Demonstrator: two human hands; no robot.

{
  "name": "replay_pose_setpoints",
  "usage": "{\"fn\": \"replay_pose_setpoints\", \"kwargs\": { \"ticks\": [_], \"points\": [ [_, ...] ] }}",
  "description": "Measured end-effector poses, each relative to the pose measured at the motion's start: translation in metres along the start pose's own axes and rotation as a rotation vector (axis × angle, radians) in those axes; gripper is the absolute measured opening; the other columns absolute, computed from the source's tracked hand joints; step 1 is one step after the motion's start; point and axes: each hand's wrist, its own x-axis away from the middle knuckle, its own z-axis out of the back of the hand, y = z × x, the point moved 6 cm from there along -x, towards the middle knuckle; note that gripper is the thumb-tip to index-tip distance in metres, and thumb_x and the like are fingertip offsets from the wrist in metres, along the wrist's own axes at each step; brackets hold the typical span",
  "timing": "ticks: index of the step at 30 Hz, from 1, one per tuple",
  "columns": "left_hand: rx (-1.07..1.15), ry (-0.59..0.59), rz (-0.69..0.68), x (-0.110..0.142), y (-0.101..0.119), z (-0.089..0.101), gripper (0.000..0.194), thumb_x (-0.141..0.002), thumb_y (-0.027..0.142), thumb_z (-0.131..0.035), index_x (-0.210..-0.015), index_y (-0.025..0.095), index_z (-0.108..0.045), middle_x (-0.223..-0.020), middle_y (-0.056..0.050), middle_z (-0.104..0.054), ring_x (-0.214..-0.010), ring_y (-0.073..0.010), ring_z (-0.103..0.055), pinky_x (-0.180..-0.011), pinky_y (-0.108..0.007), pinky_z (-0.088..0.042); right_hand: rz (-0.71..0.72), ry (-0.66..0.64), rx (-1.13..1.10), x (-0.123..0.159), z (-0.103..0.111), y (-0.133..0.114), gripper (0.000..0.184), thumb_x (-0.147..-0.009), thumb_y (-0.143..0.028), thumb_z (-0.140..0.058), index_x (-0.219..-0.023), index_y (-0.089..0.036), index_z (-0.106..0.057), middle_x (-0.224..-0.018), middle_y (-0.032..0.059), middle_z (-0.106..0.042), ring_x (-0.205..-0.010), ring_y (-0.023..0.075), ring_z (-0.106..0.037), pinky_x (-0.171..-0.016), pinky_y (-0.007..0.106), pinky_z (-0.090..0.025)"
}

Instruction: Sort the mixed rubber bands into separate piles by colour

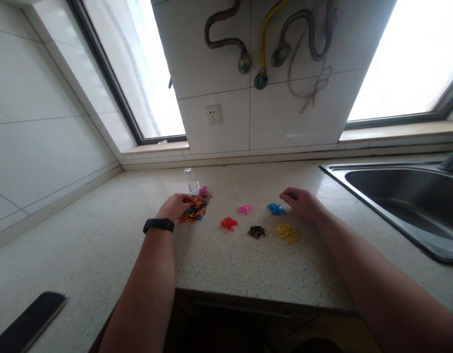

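Observation:
My left hand point(175, 206) reaches into a mixed heap of small coloured rubber bands point(197, 208), its fingers closed at the heap's upper edge; what they pinch is too small to make out. My right hand point(300, 200) hovers just right of a small blue pile point(276, 209), thumb and fingers pressed together, anything between them hidden. Single-colour piles lie between the hands: pink point(244, 209), red point(228, 224), black point(256, 232) and yellow point(287, 233). Behind the heap are a clear plastic container point(190, 180) and a pink item point(203, 190).
The speckled stone counter point(219, 264) ends at a front edge close to me. On the right is a steel sink point(403, 196). A dark phone point(30, 321) lies at the lower left. A tiled wall with a socket point(213, 114) and hoses stands behind, between two windows.

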Motion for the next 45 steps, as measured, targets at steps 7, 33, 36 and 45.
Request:
{"fn": "replay_pose_setpoints", "kwargs": {
  "ticks": [7, 33, 36, 45],
  "points": [
    [0.408, 0.019, -0.032, 0.001, 0.031, 0.000, 0.031, -0.077, 0.041, -0.066, -0.090, 0.015, -0.074, -0.084, -0.006, -0.074, -0.076, -0.0184, -0.066, -0.071, -0.029, -0.050, -0.001, -0.038, -0.017, 0.000, -0.004, -0.001, 0.032, -0.085, -0.047, -0.056, -0.084, -0.019, -0.071, -0.070, 0.0036, -0.067, -0.063, 0.0166, -0.056, -0.061, 0.029, -0.041],
    [0.956, -0.351, -0.323, 0.046, 0.150, -0.046, 0.024, -0.084, 0.034, -0.067, -0.096, 0.013, -0.067, -0.089, -0.008, -0.070, -0.068, -0.0105, -0.060, -0.058, -0.022, -0.049, 0.008, -0.052, -0.015, 0.002, -0.007, -0.014, 0.033, -0.085, -0.046, -0.055, -0.083, -0.018, -0.071, -0.067, 0.0026, -0.065, -0.061, 0.0150, -0.053, -0.059, 0.028, -0.040],
    [0.765, -0.387, -0.392, 0.051, 0.161, -0.057, 0.023, -0.088, 0.032, -0.062, -0.099, 0.013, -0.068, -0.091, -0.008, -0.071, -0.069, -0.0109, -0.061, -0.061, -0.022, -0.049, 0.004, -0.058, -0.009, 0.002, -0.009, -0.014, 0.033, -0.085, -0.047, -0.055, -0.082, -0.018, -0.071, -0.066, 0.0023, -0.064, -0.060, 0.0148, -0.052, -0.058, 0.028, -0.040],
    [0.145, -0.336, -0.816, 0.073, 0.201, -0.068, 0.016, -0.090, 0.025, -0.059, -0.097, 0.020, -0.073, -0.083, -0.004, -0.069, -0.073, -0.0142, -0.058, -0.072, -0.027, -0.043, 0.014, -0.075, -0.036, 0.004, -0.009, -0.022, 0.032, -0.085, -0.047, -0.055, -0.080, -0.019, -0.069, -0.065, 0.0020, -0.063, -0.060, 0.0147, -0.052, -0.057, 0.027, -0.039]
  ]
}}
